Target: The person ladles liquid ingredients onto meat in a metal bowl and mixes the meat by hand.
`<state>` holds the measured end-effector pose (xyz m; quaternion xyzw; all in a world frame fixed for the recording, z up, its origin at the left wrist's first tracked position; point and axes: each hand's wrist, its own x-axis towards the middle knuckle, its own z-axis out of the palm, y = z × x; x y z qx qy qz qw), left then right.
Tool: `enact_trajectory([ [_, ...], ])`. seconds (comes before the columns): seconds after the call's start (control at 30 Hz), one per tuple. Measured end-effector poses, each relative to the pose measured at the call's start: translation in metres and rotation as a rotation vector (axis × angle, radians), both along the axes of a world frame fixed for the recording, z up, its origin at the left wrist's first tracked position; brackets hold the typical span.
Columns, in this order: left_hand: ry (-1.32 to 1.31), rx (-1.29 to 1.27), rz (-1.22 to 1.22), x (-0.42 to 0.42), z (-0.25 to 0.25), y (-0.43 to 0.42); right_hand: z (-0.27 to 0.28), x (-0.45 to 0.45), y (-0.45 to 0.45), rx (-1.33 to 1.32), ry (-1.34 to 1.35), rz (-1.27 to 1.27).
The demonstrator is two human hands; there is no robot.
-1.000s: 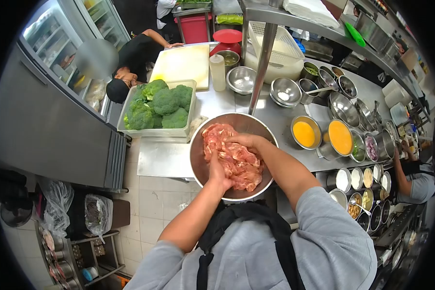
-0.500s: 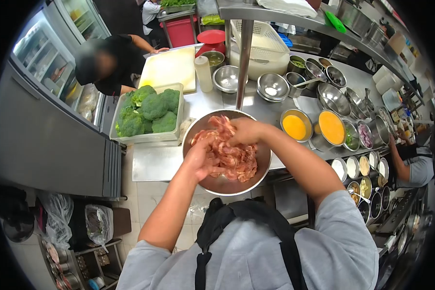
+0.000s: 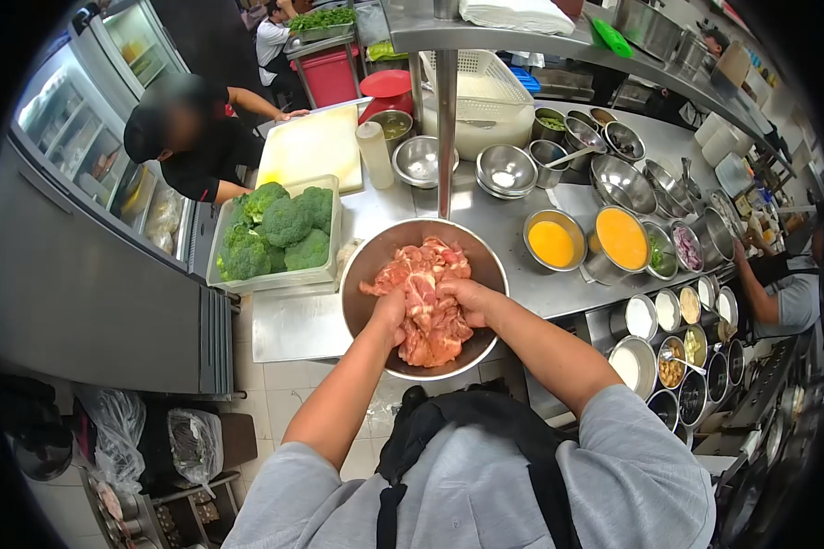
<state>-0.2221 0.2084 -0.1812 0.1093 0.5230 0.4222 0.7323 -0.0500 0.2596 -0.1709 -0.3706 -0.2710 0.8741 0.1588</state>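
Observation:
Raw sliced meat [image 3: 430, 284] lies heaped in a large metal bowl [image 3: 362, 265] at the counter's front edge. My left hand [image 3: 390, 313] grips the heap from its left side, fingers curled into the meat. From the right, my right hand [image 3: 467, 300] grips the same heap, its fingertips partly hidden by the slices. Left of the bowl sits a clear plastic tub [image 3: 288, 277] filled with broccoli [image 3: 287, 222].
Behind the tub are a cutting board [image 3: 311, 151], a squeeze bottle [image 3: 374, 156] and a co-worker [image 3: 188, 137]. A metal post [image 3: 446, 137] rises behind the bowl. To the right stand pots of orange liquid [image 3: 552, 242], steel bowls [image 3: 506, 169] and several ingredient containers [image 3: 641, 316].
My hands have come lower and nearer the front of the bowl, now facing each other across the meat. The meat heap has changed shape. The view has shifted slightly.

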Motion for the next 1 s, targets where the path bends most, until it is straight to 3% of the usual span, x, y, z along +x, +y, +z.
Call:
enact_trajectory([
  [0.1,0.059,0.079,0.155,-0.001,0.024,-0.01,0.015,0.0,0.009,0.179,-0.043,0.099],
  [0.13,0.078,0.057,0.178,-0.002,0.049,-0.017,0.038,0.0,0.011,0.298,-0.173,0.105],
  [0.17,0.076,0.053,0.181,-0.005,0.057,-0.018,0.071,-0.002,0.006,0.551,-0.322,0.053],
  [0.23,0.315,0.171,0.128,-0.006,0.073,-0.024,0.082,-0.006,0.021,1.16,-0.484,0.069],
  [0.3,0.388,0.258,0.111,-0.004,0.079,-0.022,0.113,-0.016,0.039,1.574,-0.778,0.383],
  [0.37,0.616,0.44,0.154,-0.008,0.054,-0.013,0.137,-0.025,0.037,1.468,-0.832,0.419],
  [0.43,0.521,0.435,0.089,-0.013,0.048,-0.009,0.138,-0.027,0.04,1.367,-0.887,0.446],
  [0.5,0.684,0.414,0.344,-0.015,0.042,-0.01,0.118,-0.029,0.05,1.085,-0.686,0.488],
  [0.53,0.568,0.262,0.232,-0.009,0.094,-0.027,0.104,-0.023,0.058,1.088,-0.684,0.49],
  [0.57,0.569,0.263,0.239,-0.013,0.078,-0.029,0.085,-0.012,0.069,1.233,-0.731,0.406],
  [0.63,-0.149,0.105,0.05,-0.021,0.031,-0.036,0.047,-0.014,0.074,1.379,-0.769,0.322],
  [0.7,-0.025,-0.155,0.219,0.024,0.061,-0.049,0.009,-0.02,0.058,0.868,-0.324,0.244],
  [0.73,-0.121,-0.132,0.255,0.032,0.047,-0.04,-0.007,-0.023,0.061,0.875,-0.323,0.246],
  [0.77,-0.12,-0.131,0.256,0.028,0.029,-0.032,-0.025,-0.026,0.062,0.542,-0.299,0.292],
  [0.8,-0.305,-0.051,0.263,0.026,0.027,-0.021,-0.024,-0.028,0.058,0.208,-0.271,0.328],
  [0.83,-0.491,0.03,0.266,0.025,0.025,-0.015,-0.02,-0.024,0.059,0.207,-0.273,0.326],
  [0.9,-0.514,0.006,0.295,0.018,0.032,-0.015,0.001,-0.015,0.063,0.075,-0.232,0.445],
  [0.97,-0.399,0.078,0.269,0.012,0.044,-0.014,0.045,-0.019,0.05,0.231,-0.23,0.339],
  [1.0,-0.451,0.159,0.29,0.008,0.041,-0.013,0.068,-0.018,0.051,0.501,-0.368,0.39],
])
